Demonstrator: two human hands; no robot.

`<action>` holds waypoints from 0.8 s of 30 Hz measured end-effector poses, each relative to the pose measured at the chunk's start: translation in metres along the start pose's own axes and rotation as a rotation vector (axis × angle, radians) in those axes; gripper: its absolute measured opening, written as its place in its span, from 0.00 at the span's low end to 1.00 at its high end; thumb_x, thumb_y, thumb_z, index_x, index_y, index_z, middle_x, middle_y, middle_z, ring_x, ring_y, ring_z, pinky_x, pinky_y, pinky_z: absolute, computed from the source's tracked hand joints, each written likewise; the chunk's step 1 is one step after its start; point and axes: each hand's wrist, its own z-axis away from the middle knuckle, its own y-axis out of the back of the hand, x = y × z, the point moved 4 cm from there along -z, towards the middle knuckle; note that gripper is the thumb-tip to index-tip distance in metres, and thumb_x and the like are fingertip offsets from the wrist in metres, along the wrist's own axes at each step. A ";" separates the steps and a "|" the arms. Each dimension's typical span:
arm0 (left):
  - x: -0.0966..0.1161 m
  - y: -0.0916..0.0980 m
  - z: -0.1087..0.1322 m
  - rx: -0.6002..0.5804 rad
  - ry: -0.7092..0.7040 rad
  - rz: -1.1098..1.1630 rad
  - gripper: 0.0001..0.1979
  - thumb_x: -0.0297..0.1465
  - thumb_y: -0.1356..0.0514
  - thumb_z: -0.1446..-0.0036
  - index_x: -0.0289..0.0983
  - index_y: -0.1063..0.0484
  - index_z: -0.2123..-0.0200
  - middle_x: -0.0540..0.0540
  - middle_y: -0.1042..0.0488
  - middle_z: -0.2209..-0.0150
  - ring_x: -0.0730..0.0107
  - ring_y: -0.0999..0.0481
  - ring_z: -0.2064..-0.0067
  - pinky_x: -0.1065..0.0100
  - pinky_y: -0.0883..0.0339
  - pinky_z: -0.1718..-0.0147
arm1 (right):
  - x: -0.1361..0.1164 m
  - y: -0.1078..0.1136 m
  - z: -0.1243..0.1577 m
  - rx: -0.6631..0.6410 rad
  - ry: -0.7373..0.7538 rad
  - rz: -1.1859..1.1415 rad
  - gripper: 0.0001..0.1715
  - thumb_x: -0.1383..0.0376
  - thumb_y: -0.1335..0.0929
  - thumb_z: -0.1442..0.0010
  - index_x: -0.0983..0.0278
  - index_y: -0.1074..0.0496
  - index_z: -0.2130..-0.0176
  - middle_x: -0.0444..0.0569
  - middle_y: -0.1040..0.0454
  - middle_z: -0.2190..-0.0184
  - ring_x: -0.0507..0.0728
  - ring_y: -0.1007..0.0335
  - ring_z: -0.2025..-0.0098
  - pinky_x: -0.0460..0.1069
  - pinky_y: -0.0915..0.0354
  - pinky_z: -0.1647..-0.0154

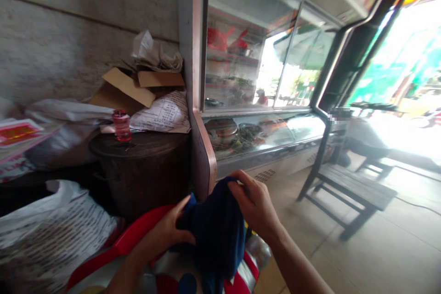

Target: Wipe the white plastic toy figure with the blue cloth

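Both of my hands hold a dark blue cloth (217, 234) low in the middle of the view. My left hand (172, 229) grips its left edge with the fingers curled round the fabric. My right hand (253, 202) pinches the top right of the cloth, fingers closed on it. The cloth hangs down over a red plastic chair (138, 236) with shiny silver and red packaging (253, 266) beneath it.
A glass display fridge (262, 82) with food trays stands straight ahead. Left of it a dark round barrel (144, 170) carries a small red bottle (121, 126), papers and cardboard. White printed sacks (51, 234) lie at the lower left. A dark bench (347, 188) stands on the tiled floor at right.
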 end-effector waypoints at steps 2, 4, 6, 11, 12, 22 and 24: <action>0.004 -0.019 0.004 -0.136 0.030 -0.061 0.36 0.37 0.21 0.56 0.39 0.20 0.42 0.44 0.19 0.45 0.51 0.23 0.41 0.63 0.30 0.43 | 0.010 -0.009 -0.006 0.036 -0.099 -0.143 0.14 0.59 0.34 0.33 0.62 0.26 0.68 0.39 0.31 0.78 0.51 0.37 0.75 0.44 0.40 0.73; 0.007 -0.028 0.007 -0.224 0.018 0.000 0.19 0.42 0.28 0.44 0.39 0.15 0.52 0.44 0.16 0.54 0.56 0.19 0.51 0.65 0.28 0.49 | 0.028 -0.015 -0.011 0.070 -0.173 -0.254 0.15 0.55 0.33 0.33 0.63 0.24 0.64 0.42 0.26 0.74 0.53 0.31 0.71 0.45 0.34 0.68; 0.008 -0.020 0.007 -0.149 -0.010 0.173 0.19 0.44 0.27 0.44 0.39 0.14 0.55 0.44 0.16 0.58 0.61 0.18 0.55 0.68 0.27 0.53 | 0.048 -0.022 -0.009 0.041 -0.212 -0.350 0.21 0.52 0.33 0.31 0.63 0.23 0.49 0.48 0.18 0.62 0.56 0.22 0.60 0.48 0.27 0.58; -0.001 0.011 0.008 0.302 0.033 0.592 0.26 0.44 0.16 0.73 0.43 0.15 0.68 0.52 0.19 0.72 0.73 0.20 0.70 0.78 0.29 0.69 | 0.075 -0.071 0.043 -0.376 -0.259 -0.634 0.55 0.48 0.26 0.35 0.52 0.53 0.22 0.56 0.45 0.23 0.65 0.39 0.26 0.63 0.37 0.30; 0.000 0.009 0.008 0.272 0.027 0.609 0.26 0.45 0.16 0.73 0.42 0.15 0.68 0.52 0.20 0.74 0.73 0.21 0.71 0.77 0.30 0.71 | 0.073 -0.084 0.057 -0.458 -0.231 -0.644 0.58 0.50 0.23 0.37 0.52 0.53 0.22 0.55 0.47 0.22 0.65 0.44 0.24 0.64 0.41 0.28; -0.019 0.011 -0.009 0.253 -0.006 0.009 0.49 0.57 0.28 0.53 0.31 0.31 0.36 0.34 0.24 0.42 0.47 0.26 0.38 0.56 0.30 0.40 | 0.123 -0.085 0.061 -0.008 -0.396 -0.401 0.24 0.58 0.31 0.33 0.62 0.21 0.42 0.54 0.16 0.48 0.65 0.21 0.44 0.61 0.27 0.38; -0.031 0.011 -0.013 0.206 0.019 -0.137 0.55 0.56 0.29 0.55 0.27 0.37 0.33 0.29 0.29 0.39 0.45 0.29 0.35 0.54 0.35 0.35 | 0.144 -0.071 0.065 0.076 -0.399 -0.294 0.28 0.53 0.32 0.33 0.63 0.22 0.41 0.56 0.17 0.47 0.66 0.22 0.43 0.62 0.29 0.37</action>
